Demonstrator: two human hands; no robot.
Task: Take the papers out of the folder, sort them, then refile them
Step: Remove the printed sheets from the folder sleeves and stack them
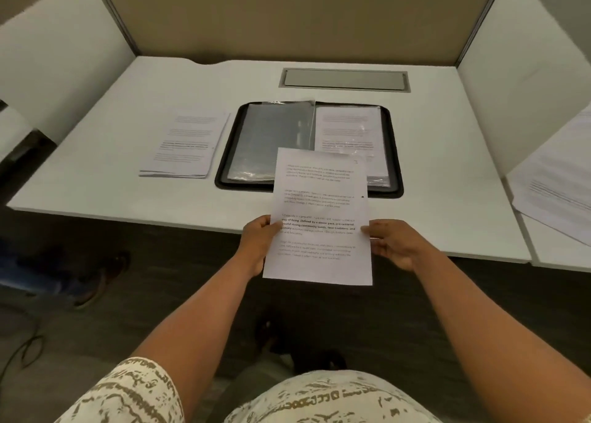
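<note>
Two hands hold one printed sheet [319, 218] upright in front of the desk edge, text facing the person, presumably so it can be read and classed before it goes to a pile. Nearest the viewer, the left hand [257, 243] pinches the sheet's left margin, thumb on the printed face and fingers behind; the right hand [393, 243] grips the right margin with its thumb on the front edge, fingers curled behind the paper. Gripping at both margins keeps the page flat and legible.

Beyond the sheet, the open folder [308, 147] lies flat on the white desk [112, 179], its black cover spread. Its left half shows clear plastic sleeves that look empty; its right half shows a printed page [347, 134] under plastic, so emptying appears unfinished. Just left of the folder, apart from it, lies a squared stack of papers [185, 144], probably pages already taken out. Loose sheets [556, 195] lie on a neighbouring surface at far right. Farthest back, a closed cable hatch [343, 79] sits in the desk before the beige partition [287, 13].
</note>
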